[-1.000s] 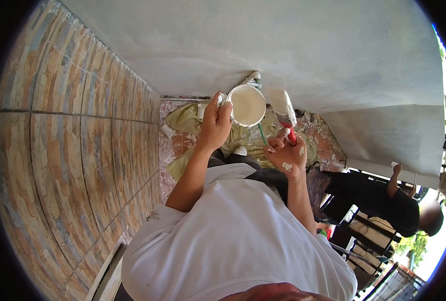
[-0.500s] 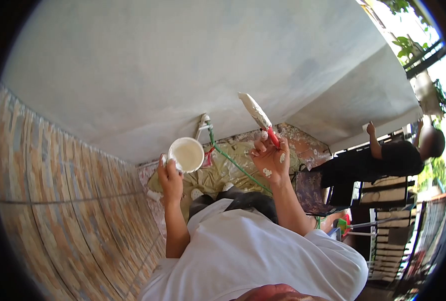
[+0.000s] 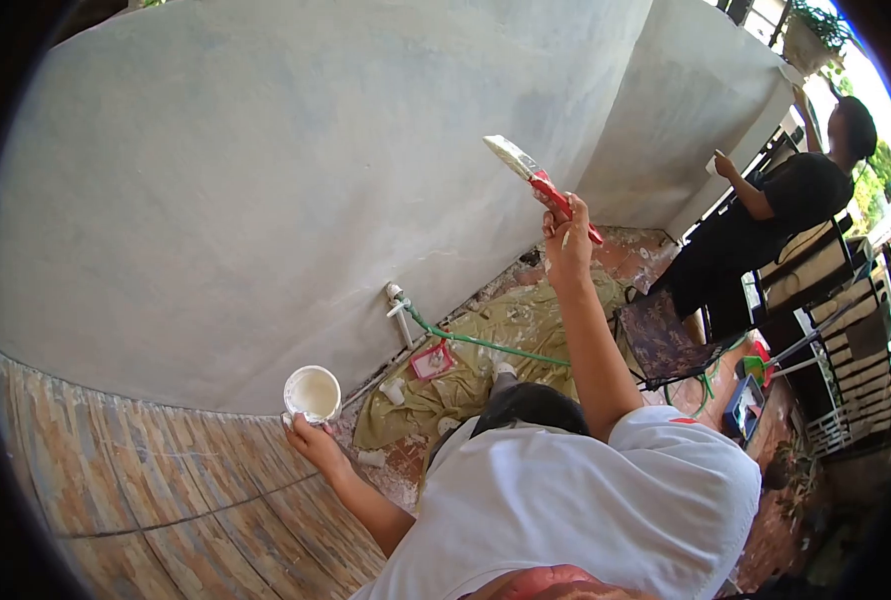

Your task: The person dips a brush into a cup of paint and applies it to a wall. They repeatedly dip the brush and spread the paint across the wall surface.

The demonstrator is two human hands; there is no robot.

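My left hand (image 3: 310, 440) is closed on the rim of a small white bucket (image 3: 312, 411), with pale, creamy filler inside. My fingers show at its lower left, and white smears mark them. Raised in front of the grey wall (image 3: 295, 180), my right hand (image 3: 569, 250) grips the red handle of a putty knife (image 3: 518, 160). White filler coats its blade, which points up and to the left. Between blade and wall I cannot make out any contact.
A wall pipe with a tap (image 3: 397, 300) feeds a green hose (image 3: 495, 348) across a spattered drop cloth (image 3: 510, 310). A patterned chair (image 3: 660, 335) stands to the right. Beyond it, a person in dark clothes (image 3: 800, 190) reaches toward the wall. Stone-patterned cladding (image 3: 155, 470) borders the left.
My view has turned, so the bucket now appears lower and farther left. The putty knife has risen and its blade has swung further leftward. The other person's arm is now raised higher.
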